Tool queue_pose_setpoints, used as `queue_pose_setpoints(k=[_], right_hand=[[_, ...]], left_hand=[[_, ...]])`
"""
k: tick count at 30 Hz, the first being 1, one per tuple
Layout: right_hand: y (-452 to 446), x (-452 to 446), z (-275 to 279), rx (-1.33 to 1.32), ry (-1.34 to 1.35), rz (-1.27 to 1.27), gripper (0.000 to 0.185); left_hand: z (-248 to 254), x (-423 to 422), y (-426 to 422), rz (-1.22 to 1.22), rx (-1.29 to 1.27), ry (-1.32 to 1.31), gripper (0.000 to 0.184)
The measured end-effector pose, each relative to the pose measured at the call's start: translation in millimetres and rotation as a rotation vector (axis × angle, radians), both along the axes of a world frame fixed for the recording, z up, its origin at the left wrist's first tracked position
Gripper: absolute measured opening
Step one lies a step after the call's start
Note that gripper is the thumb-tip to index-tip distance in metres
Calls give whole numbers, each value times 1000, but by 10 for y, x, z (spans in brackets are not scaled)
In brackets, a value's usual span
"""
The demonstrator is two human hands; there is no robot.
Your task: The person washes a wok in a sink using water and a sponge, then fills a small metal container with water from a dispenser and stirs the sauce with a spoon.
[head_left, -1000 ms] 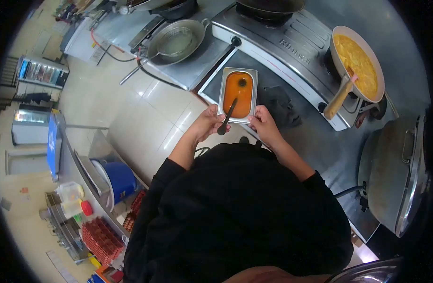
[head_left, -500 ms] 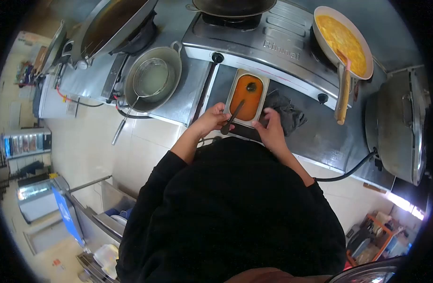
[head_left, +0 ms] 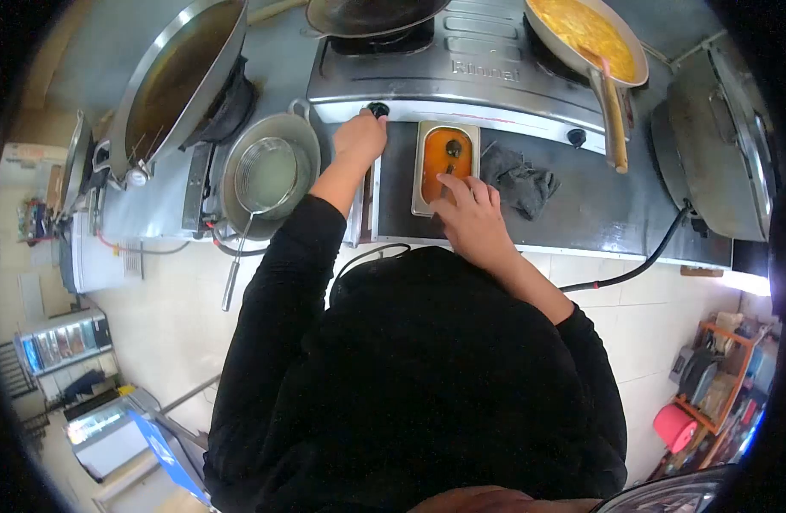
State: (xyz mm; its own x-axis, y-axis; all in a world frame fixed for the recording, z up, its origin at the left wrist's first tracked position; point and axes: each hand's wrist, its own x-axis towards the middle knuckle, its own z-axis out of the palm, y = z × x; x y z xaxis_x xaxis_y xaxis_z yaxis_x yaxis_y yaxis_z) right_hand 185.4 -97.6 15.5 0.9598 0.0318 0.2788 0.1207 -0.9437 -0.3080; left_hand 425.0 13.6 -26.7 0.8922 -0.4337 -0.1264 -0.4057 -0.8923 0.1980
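My left hand (head_left: pixel 360 138) is closed round the black left knob (head_left: pixel 378 110) on the front of the silver gas stove (head_left: pixel 487 77). A metal container (head_left: pixel 419 175) of orange liquid (head_left: pixel 436 150) stands on the counter below the stove, with a dark ladle (head_left: pixel 453 150) in it. Over the container's near right part is my right hand (head_left: pixel 474 214), its fingers bent and partly apart at the ladle's handle; whether they grip it is unclear. A dark cloth (head_left: pixel 525 184) lies to the right of the container.
A white pan (head_left: pixel 637 60) of yellow food sits on the right burner, a dark pan (head_left: pixel 372 13) on the left one. At left are a large wok (head_left: pixel 175 77) and a pot (head_left: pixel 312 150) holding a strainer (head_left: pixel 269 171). A big lidded pot (head_left: pixel 709 145) stands right.
The container has gone from my hands down onto the counter. My left hand has let go of it and moved up to the knob. My right hand has shifted over the ladle's handle.
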Motion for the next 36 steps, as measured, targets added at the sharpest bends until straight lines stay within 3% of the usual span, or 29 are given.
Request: queue_pose_setpoints(k=[7, 10, 11, 14, 15, 28, 36], right_hand=[[-328, 127, -136, 197, -80, -17, 24], [-379, 160, -254, 257, -52, -30, 19], [-387, 166, -285, 269, -37, -37, 17], [-385, 182, -316, 360, -72, -62, 13], [-375, 166, -318, 398, -92, -70, 12], [-347, 79, -197, 596, -24, -197, 10], [-357, 105, -67, 536, -101, -104, 16]], left_hand=[[-173, 194, -182, 28, 18, 50, 29], [-394, 433, -176, 69, 14, 207, 31], [-310, 436, -172, 224, -221, 546, 37], [-514, 460, -107, 459, -684, 826, 35], [-600, 513, -86, 467, -734, 914, 35], [-555, 439, -37, 507, -1002, 1106, 32], [-523, 435, -16, 496, -895, 1099, 40]])
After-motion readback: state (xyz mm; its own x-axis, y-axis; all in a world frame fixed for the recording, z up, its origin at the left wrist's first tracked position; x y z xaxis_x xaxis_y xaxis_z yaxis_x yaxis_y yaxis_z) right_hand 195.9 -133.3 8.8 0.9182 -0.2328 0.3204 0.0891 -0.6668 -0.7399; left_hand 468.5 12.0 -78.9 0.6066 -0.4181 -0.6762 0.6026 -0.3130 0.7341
